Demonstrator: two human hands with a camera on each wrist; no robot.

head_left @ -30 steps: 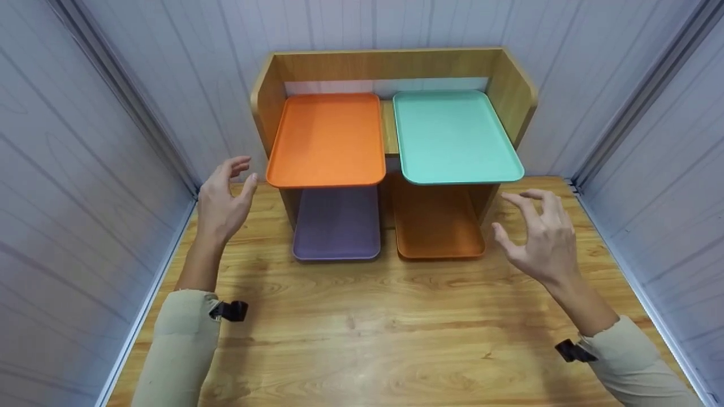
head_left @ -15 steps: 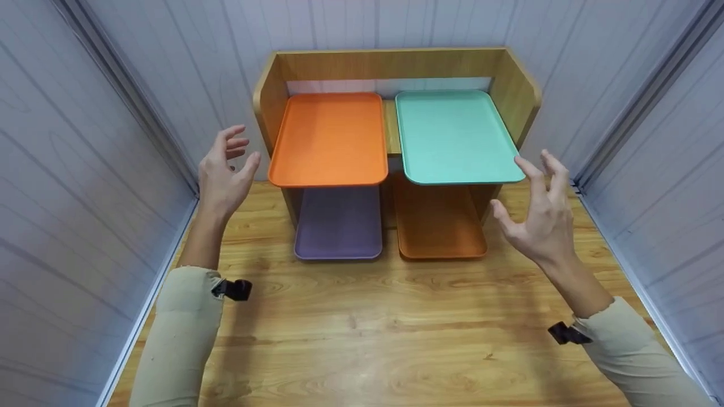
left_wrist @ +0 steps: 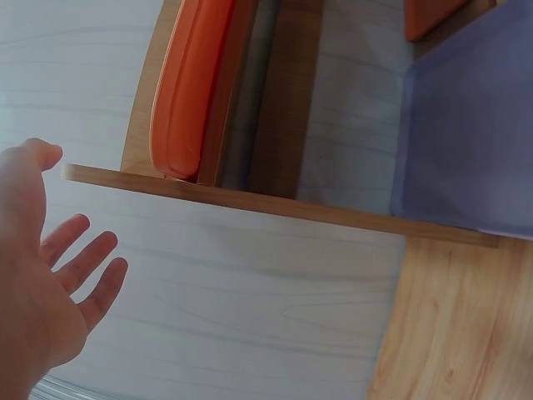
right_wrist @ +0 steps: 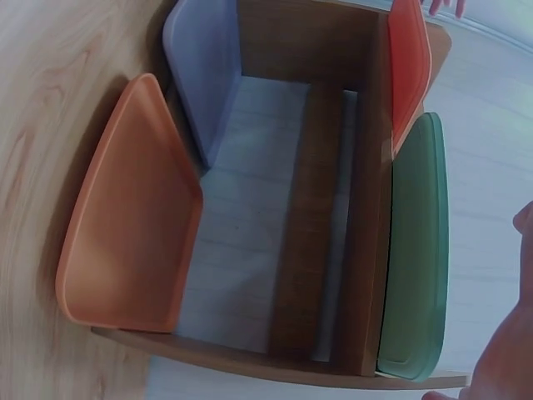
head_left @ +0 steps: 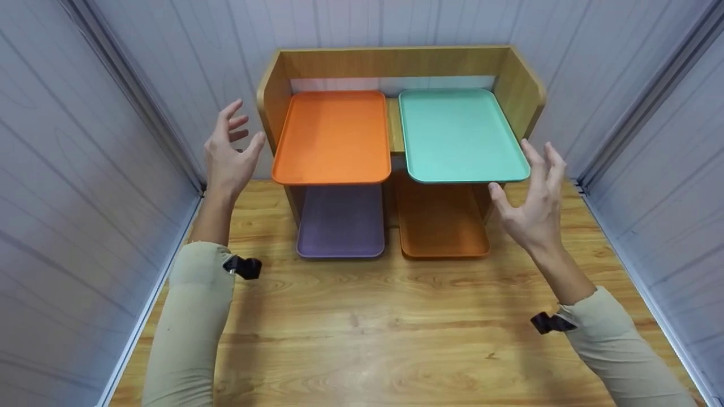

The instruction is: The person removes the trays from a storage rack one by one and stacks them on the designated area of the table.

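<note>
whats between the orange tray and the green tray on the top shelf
Only a narrow bare strip of the wooden shelf separates the orange tray from the green tray; nothing lies on it. The head view shows this.

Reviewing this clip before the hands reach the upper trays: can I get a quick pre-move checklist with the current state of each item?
1. Left hand free, fingers spread: ok.
2. Right hand free, holding nothing: ok.
3. Right hand close to the mint tray front corner: ok; contact cannot tell.
4. Left hand beside the orange tray, apart from it: ok.
5. Both upper trays lie flat on the wooden shelf, overhanging the front: ok.
6. Trays carry nothing: ok.
</note>
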